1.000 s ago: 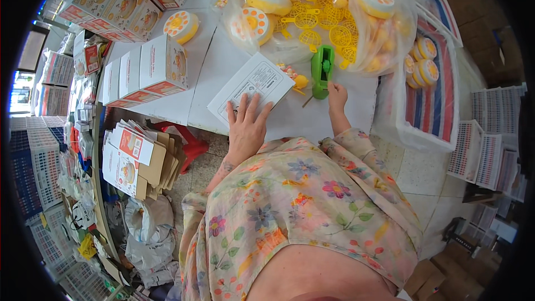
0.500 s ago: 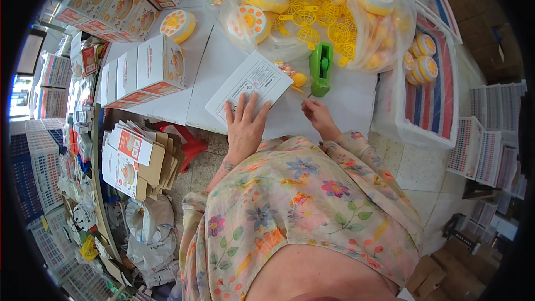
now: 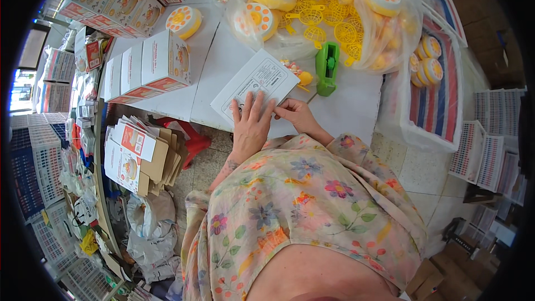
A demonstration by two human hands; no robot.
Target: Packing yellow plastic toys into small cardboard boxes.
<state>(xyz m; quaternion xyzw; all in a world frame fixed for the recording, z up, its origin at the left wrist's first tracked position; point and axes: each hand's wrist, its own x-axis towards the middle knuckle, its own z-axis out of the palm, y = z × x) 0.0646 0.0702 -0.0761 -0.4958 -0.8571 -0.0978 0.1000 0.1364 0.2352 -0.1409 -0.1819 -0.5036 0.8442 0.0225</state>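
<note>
A small white carton [image 3: 253, 78] lies at an angle near the table's front edge, a printed side upward. My left hand [image 3: 249, 125] rests on its near part, fingers stretched out and slightly apart. At the carton's near right edge is my right hand [image 3: 299, 116], thumb and forefinger pinched together. Whatever may be between those fingertips is too small to make out. Just beyond the right hand stands a green tape dispenser [image 3: 327, 69]. Next to the carton's right corner lies a small bag of colourful pieces [image 3: 298, 72] with a yellow part.
Finished-looking cartons [image 3: 161, 64] stand in a row at left, beside a round yellow-and-white toy [image 3: 184, 20]. Yellow plastic strainers [image 3: 334, 15] and bagged toys fill the back. A lined foam box [image 3: 432, 97] stands at right. Flattened cartons [image 3: 147, 153] are stacked below the table's left part.
My right hand has moved left from near the tape dispenser to the carton's edge, still pinching. My left hand stays spread on the carton. The whole view has shifted slightly.
</note>
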